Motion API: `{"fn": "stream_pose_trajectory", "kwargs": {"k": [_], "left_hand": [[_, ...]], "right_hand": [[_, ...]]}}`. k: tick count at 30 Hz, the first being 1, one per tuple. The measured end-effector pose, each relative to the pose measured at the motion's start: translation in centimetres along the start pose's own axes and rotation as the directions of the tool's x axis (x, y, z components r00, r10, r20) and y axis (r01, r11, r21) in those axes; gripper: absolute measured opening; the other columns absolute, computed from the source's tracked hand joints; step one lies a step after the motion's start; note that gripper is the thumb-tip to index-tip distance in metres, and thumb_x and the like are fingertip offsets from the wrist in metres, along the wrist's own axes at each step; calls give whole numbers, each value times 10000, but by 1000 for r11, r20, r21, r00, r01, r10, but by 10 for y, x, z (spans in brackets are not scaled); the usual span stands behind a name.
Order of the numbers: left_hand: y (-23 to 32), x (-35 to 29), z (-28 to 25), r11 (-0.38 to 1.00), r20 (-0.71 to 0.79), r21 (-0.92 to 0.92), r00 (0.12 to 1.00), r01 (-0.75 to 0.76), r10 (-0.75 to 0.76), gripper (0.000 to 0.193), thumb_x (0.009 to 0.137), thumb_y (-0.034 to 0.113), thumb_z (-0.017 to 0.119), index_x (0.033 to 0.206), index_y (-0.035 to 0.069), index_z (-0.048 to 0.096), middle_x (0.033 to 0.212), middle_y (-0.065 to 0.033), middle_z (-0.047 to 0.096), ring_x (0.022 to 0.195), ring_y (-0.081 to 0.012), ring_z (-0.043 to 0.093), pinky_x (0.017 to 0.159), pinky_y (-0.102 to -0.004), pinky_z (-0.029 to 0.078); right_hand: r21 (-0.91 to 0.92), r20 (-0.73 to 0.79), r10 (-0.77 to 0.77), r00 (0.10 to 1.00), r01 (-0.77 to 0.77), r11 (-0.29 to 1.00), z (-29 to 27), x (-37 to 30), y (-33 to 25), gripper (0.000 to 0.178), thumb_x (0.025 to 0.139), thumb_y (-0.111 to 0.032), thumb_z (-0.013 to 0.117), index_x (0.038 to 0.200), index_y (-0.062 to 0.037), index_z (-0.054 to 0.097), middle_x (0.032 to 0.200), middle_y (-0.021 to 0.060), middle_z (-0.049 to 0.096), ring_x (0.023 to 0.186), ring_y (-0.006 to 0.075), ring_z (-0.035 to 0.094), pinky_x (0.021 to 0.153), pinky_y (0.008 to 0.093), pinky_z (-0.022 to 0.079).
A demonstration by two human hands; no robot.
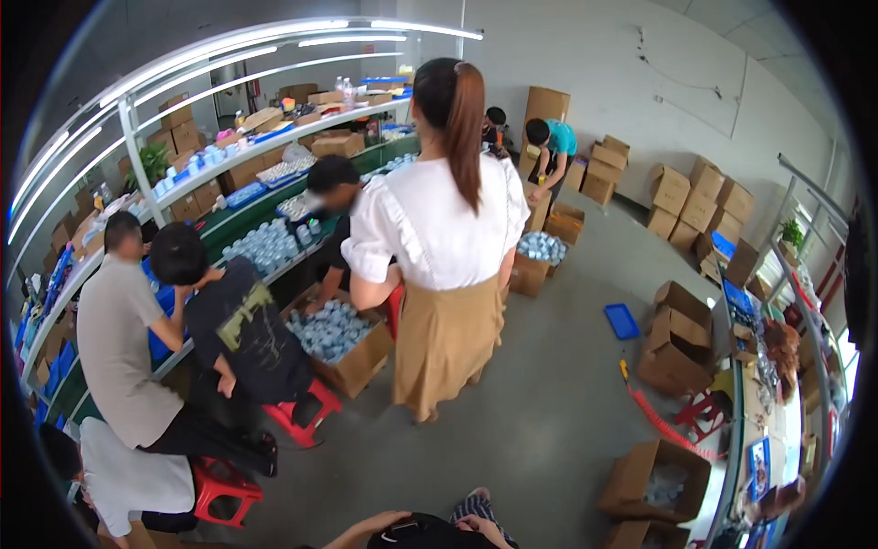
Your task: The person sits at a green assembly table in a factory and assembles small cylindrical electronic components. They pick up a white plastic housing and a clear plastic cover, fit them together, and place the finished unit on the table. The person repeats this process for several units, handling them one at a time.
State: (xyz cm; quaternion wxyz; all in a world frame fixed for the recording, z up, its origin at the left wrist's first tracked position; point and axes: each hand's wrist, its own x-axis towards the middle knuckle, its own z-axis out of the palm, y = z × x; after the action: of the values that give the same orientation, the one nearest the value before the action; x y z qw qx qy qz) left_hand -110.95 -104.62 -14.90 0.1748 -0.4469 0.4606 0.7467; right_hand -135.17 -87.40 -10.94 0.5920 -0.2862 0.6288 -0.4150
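- Left bench: its near edge is crowded with small pale-blue pots. Two seated people on red stools lean toward that edge.
- Open carton on the floor against the bench's near edge: nearly full of the same pale-blue pots. We judge this one close to done.
- Standing person in a white top is just beside that carton, back to us.
- Lower edge, centre: our left hand and right hand both rest against a dark bag-like thing, which sits between them, low and close to our body. The frame cuts it off, and we cannot tell whether the fingers are clenched on it or lie loose.
- Second carton of blue pots beyond the standing person is heaped. We judge it filled.
- Blue tray lies bare on the floor.
- Brown cartons to the right are open, their contents unseen.
- Lower-right carton holds only a little pale material. We judge it barely begun.
- Stacked cartons stand along the far wall.
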Motion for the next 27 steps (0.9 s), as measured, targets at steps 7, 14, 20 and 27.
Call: {"fn": "stream_pose_trajectory", "kwargs": {"k": [7, 14, 20, 27], "left_hand": [[125, 14, 33, 992, -135, 125, 990, -25, 42, 587, 901, 474, 389, 1216, -11, 495, 1102, -135, 570, 1012, -183, 521, 870, -294, 390], [171, 86, 11, 978, -374, -68, 914, -195, 156, 599, 879, 460, 427, 1176, -53, 506, 1126, -158, 566, 1035, -231, 526, 896, -316, 384], [256, 154, -58, 895, -103, 336, 933, -293, 344, 578, 866, 500, 439, 1123, -2, 564, 1057, -136, 602, 984, -216, 551, 861, -311, 402], [350, 175, -101, 832, -250, 523, 900, -185, 357, 502, 789, 493, 539, 958, 27, 623, 959, -153, 635, 923, -281, 596, 784, -354, 453]], "right_hand": [[-685, 190, -107, 976, 210, 698, -133, 96, -142, 275, 840, -280, 504, 1064, -138, 581, 812, 97, 655, 771, 283, 630, 697, 367, 494], [-763, 182, -236, 955, 288, 579, -204, 212, -255, 295, 833, -290, 524, 1057, -106, 578, 790, 112, 656, 732, 271, 639, 673, 365, 503], [-683, 3, -304, 953, 224, 695, -216, 268, -288, 292, 822, -259, 557, 1058, -89, 582, 796, 123, 653, 731, 264, 641, 679, 343, 504], [-634, 326, -82, 942, 282, 720, -219, 335, -238, 320, 800, -356, 599, 1046, -152, 594, 748, 103, 639, 747, 278, 633, 674, 355, 500]]}}
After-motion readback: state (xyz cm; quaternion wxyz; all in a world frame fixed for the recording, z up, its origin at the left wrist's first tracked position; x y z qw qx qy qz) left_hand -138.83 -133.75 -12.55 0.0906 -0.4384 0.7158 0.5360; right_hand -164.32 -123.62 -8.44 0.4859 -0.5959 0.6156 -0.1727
